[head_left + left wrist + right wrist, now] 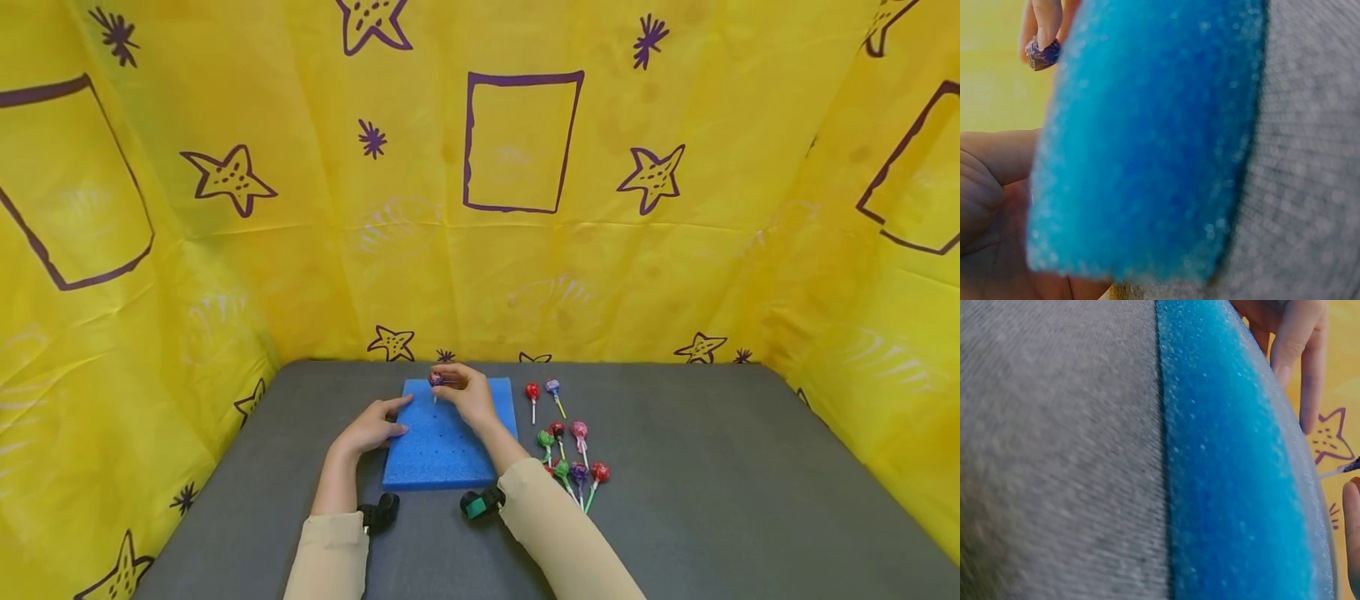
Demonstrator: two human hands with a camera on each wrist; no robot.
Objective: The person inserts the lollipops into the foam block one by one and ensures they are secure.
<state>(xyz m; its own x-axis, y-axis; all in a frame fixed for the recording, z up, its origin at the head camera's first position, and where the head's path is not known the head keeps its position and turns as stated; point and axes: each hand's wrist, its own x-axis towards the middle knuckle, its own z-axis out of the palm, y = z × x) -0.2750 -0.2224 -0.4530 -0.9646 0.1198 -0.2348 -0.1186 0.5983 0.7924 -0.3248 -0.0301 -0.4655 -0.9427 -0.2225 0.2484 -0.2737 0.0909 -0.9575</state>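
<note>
The right hand [467, 393] pinches a purple lollipop [436, 380] upright, stick down over the foam's [450, 454] far holes, while the left hand [372, 428] rests loose-fingered on the foam's left edge, steadying it.

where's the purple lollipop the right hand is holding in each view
Head: the lollipop is over the foam's far edge, pinched by the right hand.
Left wrist: top left, its purple head under fingers.
Right wrist: only its stick tip at the right edge.
Shared landmark: the blue foam.
</note>
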